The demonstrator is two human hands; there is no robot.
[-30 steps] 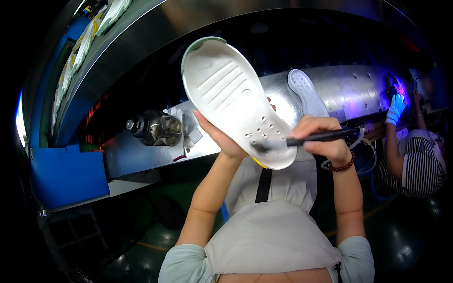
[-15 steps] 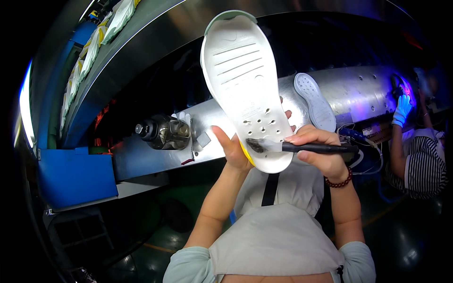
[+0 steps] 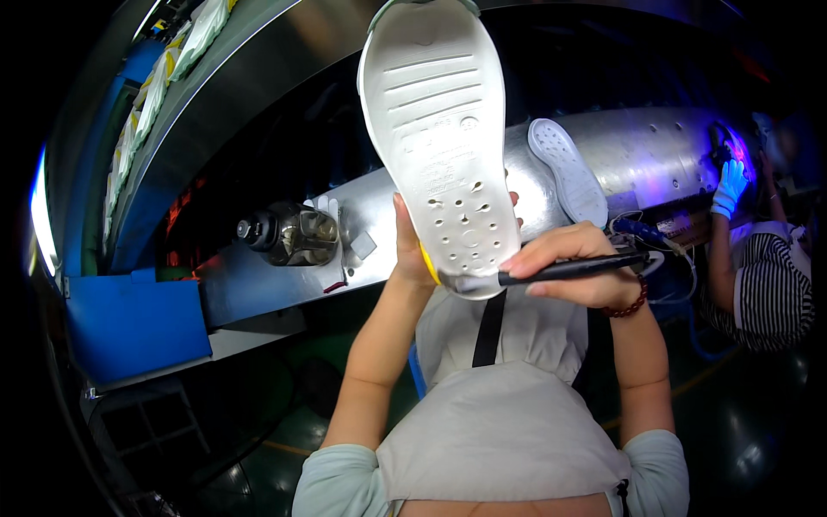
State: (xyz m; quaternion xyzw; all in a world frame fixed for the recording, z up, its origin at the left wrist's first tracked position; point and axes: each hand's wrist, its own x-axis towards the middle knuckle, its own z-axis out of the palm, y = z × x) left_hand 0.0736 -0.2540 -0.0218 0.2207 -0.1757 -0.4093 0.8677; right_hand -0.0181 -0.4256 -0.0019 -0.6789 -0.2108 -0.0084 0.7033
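Observation:
A white shoe sole with a yellow patch on its lower left edge is held up in front of me, its perforated end toward me. Wrapped round the left side and behind it, my left hand grips the sole; most of those fingers are hidden. My right hand is closed on a black-handled brush, whose bristles lie against the sole's near end, by the yellow edge. Beyond my right hand a second white sole lies on the metal bench.
The metal bench curves across ahead of me. On it at left stand a dark transparent bottle and a small grey square piece. A blue box-shaped part is far left. At right, a co-worker's gloved hand works under violet light.
The brush has slid from the perforated area to the sole's near end, at its lower left edge. The sole has shifted slightly upward in view, and my left hand has moved with it.

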